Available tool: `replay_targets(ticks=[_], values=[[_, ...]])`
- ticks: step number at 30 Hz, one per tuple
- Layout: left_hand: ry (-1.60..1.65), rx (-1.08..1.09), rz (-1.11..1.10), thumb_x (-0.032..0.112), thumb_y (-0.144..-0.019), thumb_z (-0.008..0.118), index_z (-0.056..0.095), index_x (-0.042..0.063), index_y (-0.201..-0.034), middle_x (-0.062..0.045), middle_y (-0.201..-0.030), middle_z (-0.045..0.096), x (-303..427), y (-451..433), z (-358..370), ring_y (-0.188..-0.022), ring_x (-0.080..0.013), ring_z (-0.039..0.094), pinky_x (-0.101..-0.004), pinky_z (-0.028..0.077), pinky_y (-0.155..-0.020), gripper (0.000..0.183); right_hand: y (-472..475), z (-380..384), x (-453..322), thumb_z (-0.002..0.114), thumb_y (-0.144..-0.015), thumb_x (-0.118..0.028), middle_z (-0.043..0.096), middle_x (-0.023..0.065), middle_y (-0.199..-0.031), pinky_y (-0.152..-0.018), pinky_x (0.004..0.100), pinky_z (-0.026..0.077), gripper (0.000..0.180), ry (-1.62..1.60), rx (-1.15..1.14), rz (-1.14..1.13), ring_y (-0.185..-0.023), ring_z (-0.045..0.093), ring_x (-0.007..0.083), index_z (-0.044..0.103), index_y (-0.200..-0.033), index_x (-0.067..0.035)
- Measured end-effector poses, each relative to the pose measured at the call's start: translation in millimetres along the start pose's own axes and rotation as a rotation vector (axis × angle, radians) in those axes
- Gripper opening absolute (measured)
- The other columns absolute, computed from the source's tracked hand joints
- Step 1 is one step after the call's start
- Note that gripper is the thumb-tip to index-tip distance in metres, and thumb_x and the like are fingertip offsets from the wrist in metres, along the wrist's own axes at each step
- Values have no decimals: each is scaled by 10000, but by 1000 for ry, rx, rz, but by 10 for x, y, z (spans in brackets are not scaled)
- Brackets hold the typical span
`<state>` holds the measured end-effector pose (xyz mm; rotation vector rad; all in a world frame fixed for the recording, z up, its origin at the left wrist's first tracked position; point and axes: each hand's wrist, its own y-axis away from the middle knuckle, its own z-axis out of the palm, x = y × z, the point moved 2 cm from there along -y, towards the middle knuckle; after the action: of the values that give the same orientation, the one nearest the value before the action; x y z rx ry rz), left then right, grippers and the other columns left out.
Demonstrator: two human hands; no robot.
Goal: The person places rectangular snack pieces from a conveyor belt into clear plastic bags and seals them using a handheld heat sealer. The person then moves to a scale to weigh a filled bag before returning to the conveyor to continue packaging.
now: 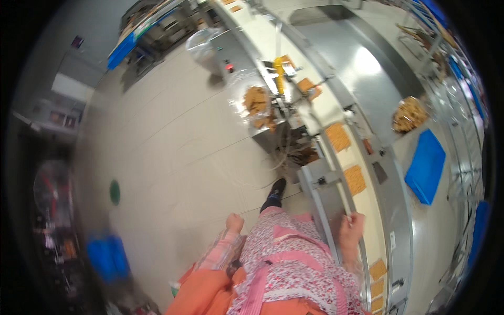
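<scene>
My left hand [235, 223] hangs above the tiled floor in a loose fist, with nothing visible in it. My right hand [351, 228] is over the near side rail of a conveyor with a cream belt [372, 232], its fingers curled. Blur hides whether it pinches anything small; a pale spot shows at the fingers. On the belt ahead lie a square golden, noodle-textured food cake [355, 180] and a second such cake [338, 136]. Several more cakes [378, 269] ride on the belt beside my body, apart from my right hand.
A yellow-coiled fixture [279, 75] and rods stand across the belt farther along. Below it are a clear bag of brown pieces [256, 102] and loose tubing [283, 153]. Right of the conveyor are a blue crate [426, 167] and a bagged golden heap [409, 114].
</scene>
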<state>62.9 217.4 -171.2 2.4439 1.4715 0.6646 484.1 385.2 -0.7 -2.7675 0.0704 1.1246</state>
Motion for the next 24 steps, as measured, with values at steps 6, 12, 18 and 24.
replay_targets(ticks=[6, 12, 18, 24], values=[[516, -469, 68, 201, -793, 702, 653, -12, -794, -41, -663, 602, 1335, 562, -264, -604, -129, 545, -285, 447, -576, 219, -156, 175, -451, 723, -714, -83, 578, 89, -756, -643, 413, 426, 169, -151, -22, -276, -719, 557, 303, 566, -775, -71], [510, -617, 419, 261, -886, 600, 696, 0, -887, -14, -680, 593, 2335, 277, -520, -609, -86, 511, -254, 421, -563, 277, 192, -175, 44, 687, -762, -105, 601, 108, -740, -650, 401, 449, 90, -64, 102, -29, -716, 584, 300, 611, -783, -62], [689, -73, 940, 87, -860, 601, 641, 6, -978, -15, -740, 590, 3890, -711, -1074, -644, -86, 530, -239, 434, -577, 148, 920, -459, 504, 597, -888, -181, 568, 102, -676, -593, 349, 437, 183, -299, 379, 556, -629, 549, 222, 623, -815, -15], [125, 601, 895, 390, -811, 651, 651, -8, -977, -207, -892, 630, 5134, -1267, -1825, -891, -387, 581, -467, 460, -769, 431, 1022, -224, 31, 590, -890, -155, 613, 73, -762, -624, 330, 435, 162, -146, 333, 558, -684, 545, 172, 652, -875, -6]])
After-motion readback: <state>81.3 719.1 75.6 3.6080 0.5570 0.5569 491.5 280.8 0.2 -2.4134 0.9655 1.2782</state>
